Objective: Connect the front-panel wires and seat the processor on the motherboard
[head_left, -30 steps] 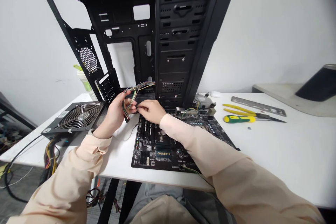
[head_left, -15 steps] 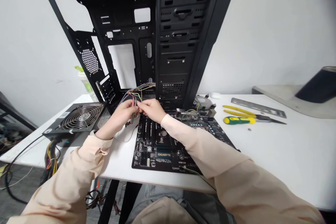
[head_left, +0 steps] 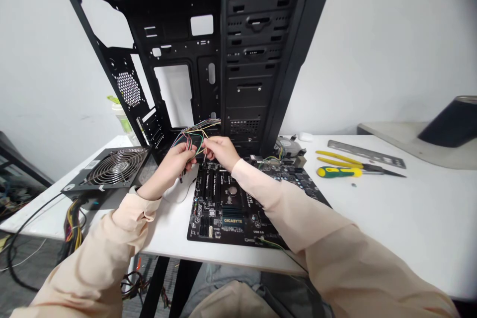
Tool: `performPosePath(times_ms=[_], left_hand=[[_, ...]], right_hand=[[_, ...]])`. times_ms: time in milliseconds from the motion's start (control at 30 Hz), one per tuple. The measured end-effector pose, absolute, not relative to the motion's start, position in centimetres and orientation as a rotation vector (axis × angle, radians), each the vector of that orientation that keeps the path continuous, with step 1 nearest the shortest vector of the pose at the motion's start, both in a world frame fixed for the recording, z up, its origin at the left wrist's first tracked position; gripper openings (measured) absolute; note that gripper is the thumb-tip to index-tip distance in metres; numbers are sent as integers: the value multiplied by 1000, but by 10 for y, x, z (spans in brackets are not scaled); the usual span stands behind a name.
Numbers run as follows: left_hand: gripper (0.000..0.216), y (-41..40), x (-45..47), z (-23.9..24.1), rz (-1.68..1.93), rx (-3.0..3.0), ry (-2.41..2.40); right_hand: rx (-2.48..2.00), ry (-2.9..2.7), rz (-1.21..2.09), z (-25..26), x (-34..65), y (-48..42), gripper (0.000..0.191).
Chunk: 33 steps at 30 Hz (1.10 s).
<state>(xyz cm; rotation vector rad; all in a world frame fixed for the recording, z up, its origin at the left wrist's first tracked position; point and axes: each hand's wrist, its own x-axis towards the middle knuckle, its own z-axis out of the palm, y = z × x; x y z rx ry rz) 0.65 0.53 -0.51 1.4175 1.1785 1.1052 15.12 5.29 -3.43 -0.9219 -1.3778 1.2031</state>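
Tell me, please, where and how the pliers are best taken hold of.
Probably by the yellow handles, from above and from the left. The pliers lie flat, handle ends to the left, dark tip to the right. The screwdriver lies close along their near side, so a downward reach seems easier than sliding in from there.

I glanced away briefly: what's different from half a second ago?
The right hand has drawn its grip rightward, away from the left hand, leaving a visible gap between them. The left hand still pinches a bunch of wires. The motherboard, case, power supply and pliers stay put.
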Motion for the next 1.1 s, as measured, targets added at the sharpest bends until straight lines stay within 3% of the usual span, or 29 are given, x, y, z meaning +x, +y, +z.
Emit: performPosePath(times_ms=[167,300,567,833,1100], left_hand=[[24,1,7,-3,1057,1537,1205],[22,2,6,-5,1075,1601,1225],[11,3,6,-4,1055,1600,1211],[4,3,8,-4,1122,1565,1202],[10,10,4,-12,1188,1483,1164]], right_hand=[[-865,-1419,1323,-33,147,48,34],[-801,-1477,1384,-28,152,43,17],[-774,-1543,1475,-27,159,47,41],[-869,-1530,1385,-26,150,38,8],[-975,-1599,1481,-32,147,41,20]])
